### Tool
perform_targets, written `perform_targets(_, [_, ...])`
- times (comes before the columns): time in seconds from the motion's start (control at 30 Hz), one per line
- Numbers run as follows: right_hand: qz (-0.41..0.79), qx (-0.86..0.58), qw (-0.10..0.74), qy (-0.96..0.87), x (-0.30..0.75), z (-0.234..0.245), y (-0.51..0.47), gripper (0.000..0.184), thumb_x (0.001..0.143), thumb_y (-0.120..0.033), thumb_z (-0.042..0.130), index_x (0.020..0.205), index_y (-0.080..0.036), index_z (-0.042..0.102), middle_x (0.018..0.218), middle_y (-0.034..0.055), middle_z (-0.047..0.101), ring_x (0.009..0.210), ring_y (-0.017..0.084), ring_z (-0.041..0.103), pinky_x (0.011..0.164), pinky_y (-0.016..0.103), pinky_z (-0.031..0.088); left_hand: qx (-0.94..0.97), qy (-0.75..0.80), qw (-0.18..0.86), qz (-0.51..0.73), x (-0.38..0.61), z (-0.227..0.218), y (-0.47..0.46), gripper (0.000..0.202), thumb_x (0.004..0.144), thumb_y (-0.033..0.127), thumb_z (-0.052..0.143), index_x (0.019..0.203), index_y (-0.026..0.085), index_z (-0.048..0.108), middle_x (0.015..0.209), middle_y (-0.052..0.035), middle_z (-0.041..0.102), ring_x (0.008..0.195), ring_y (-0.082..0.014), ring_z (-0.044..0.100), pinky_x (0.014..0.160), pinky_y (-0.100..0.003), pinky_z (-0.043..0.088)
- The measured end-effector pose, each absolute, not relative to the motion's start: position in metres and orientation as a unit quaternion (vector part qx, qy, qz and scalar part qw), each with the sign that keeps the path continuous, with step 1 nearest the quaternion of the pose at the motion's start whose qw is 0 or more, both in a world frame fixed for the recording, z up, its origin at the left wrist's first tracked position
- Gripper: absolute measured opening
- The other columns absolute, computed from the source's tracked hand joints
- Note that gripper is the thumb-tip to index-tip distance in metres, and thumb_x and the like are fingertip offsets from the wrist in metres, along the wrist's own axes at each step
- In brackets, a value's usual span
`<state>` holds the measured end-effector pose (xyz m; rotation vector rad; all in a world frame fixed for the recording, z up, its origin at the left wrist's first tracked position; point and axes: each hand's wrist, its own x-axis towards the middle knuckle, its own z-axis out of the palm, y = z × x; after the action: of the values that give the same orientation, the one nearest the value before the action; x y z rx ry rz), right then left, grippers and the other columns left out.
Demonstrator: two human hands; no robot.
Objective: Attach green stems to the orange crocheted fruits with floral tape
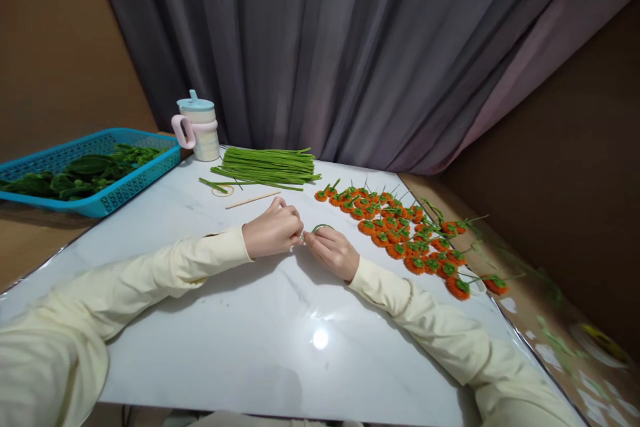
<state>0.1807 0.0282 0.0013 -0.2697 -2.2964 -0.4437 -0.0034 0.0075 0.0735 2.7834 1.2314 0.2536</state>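
Note:
At the middle of the white tabletop, my left hand (276,228) and my right hand (334,252) meet fingertip to fingertip. A narrow curved green strip (323,227) shows above my right fingers, which are closed on it. My left thumb and fingers are pinched together at something tiny between the hands; it is too small to make out. Behind my left hand lies a thin wooden stick (253,201). To the right of my right hand are rows of orange flower heads (396,251) with green undersides and short stems.
Fuzzy green stems (267,167) lie bundled at the back, near a tan ring (223,191). A lidded cup (204,140) stands behind a blue basket (140,181) of green leaves. Paper scraps (549,355) and a yellow-centred roll (603,345) lie at right. Grey curtains hang behind the table.

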Motion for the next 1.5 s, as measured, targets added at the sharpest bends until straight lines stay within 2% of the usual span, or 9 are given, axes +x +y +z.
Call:
perform_targets(0.2, [-0.148,-0.123,0.394,-0.899,0.179,0.002,0.027,0.01,0.091,-0.008,0.045,0.094,-0.01,0.054,0.065,0.0066,0.06,0.062,0.017,0.05,0.057,0.029,0.044,0.915,0.385,-0.054,0.112,-0.002,0.07,0.002,0.005,0.079,0.009,0.054,0.079,0.013,0.056,0.09,-0.0104,0.063,0.103,-0.0254,0.051,0.081,-0.036,0.03])
perform_targets(0.47, [-0.119,-0.148,0.406,-0.894,0.177,0.006,0.024,0.012,0.092,-0.009,0.043,0.096,-0.011,0.054,0.067,0.0068,0.059,0.067,0.018,0.052,0.059,0.028,0.045,0.915,0.385,-0.048,0.107,0.003,0.075,-0.005,0.023,0.066,-0.003,0.043,0.079,0.016,0.042,0.078,-0.0079,0.057,0.075,-0.0228,0.051,0.072,-0.033,0.034])
perform_targets(0.67, [-0.097,-0.133,0.397,-0.903,0.178,0.004,0.026,0.019,0.091,-0.006,0.038,0.103,-0.011,0.052,0.073,0.0081,0.062,0.07,0.019,0.052,0.061,0.029,0.046,0.927,0.37,-0.019,0.062,0.004,0.08,-0.006,0.032,0.057,-0.004,0.041,0.078,0.018,0.033,0.076,-0.0057,0.056,0.066,-0.0203,0.05,0.076,-0.035,0.031])
perform_targets(0.83, [-0.145,-0.075,0.39,-0.906,0.18,0.004,0.027,0.025,0.09,-0.003,0.04,0.113,-0.007,0.047,0.083,0.0125,0.066,0.07,0.02,0.052,0.06,0.033,0.046,0.918,0.378,0.11,0.045,0.001,0.088,-0.003,0.035,0.056,-0.004,0.041,0.078,0.02,0.028,0.064,0.004,0.059,0.055,-0.0151,0.048,0.081,-0.036,0.027])
perform_targets(0.97, [-0.173,-0.048,0.383,-0.906,0.181,0.004,0.026,0.026,0.091,-0.004,0.038,0.116,-0.005,0.046,0.083,0.0137,0.066,0.071,0.021,0.053,0.062,0.035,0.047,0.879,0.391,0.272,0.031,-0.002,0.093,0.002,0.031,0.064,-0.003,0.041,0.077,0.021,0.025,0.053,0.0094,0.06,0.066,-0.0161,0.057,0.084,-0.034,0.025])
perform_targets(1.03, [-0.155,-0.06,0.385,-0.908,0.181,0.002,0.026,0.026,0.091,-0.004,0.037,0.115,-0.006,0.047,0.084,0.0132,0.065,0.071,0.021,0.053,0.062,0.034,0.047,0.868,0.402,0.288,0.036,-0.002,0.092,0.003,0.026,0.071,0.002,0.044,0.076,0.021,0.026,0.05,0.0096,0.059,0.066,-0.016,0.059,0.085,-0.035,0.024])
perform_targets(1.13, [-0.076,-0.107,0.395,-0.909,0.181,-0.001,0.027,0.022,0.093,-0.008,0.037,0.11,-0.011,0.051,0.078,0.0099,0.064,0.07,0.019,0.053,0.062,0.031,0.047,0.883,0.428,0.185,0.05,-0.001,0.086,0.002,0.02,0.076,0.008,0.048,0.081,0.019,0.032,0.058,0.0064,0.063,0.066,-0.0171,0.059,0.089,-0.04,0.021])
perform_targets(1.33, [0.009,-0.174,0.416,-0.893,0.178,-0.005,0.029,0.019,0.095,-0.017,0.039,0.095,-0.014,0.058,0.067,0.0044,0.055,0.062,0.015,0.053,0.056,0.025,0.045,0.91,0.402,-0.012,0.1,0.002,0.078,-0.004,0.023,0.077,0.009,0.052,0.097,0.015,0.042,0.094,-0.0093,0.063,0.101,-0.0257,0.053,0.088,-0.042,0.023])
perform_targets(1.5, [0.028,-0.187,0.419,-0.888,0.178,-0.005,0.029,0.019,0.095,-0.019,0.04,0.096,-0.015,0.058,0.069,0.0042,0.055,0.062,0.015,0.055,0.058,0.024,0.047,0.921,0.369,-0.047,0.113,0.001,0.078,-0.002,0.035,0.068,-0.004,0.046,0.098,0.015,0.044,0.09,-0.0074,0.061,0.093,-0.0237,0.054,0.086,-0.039,0.025])
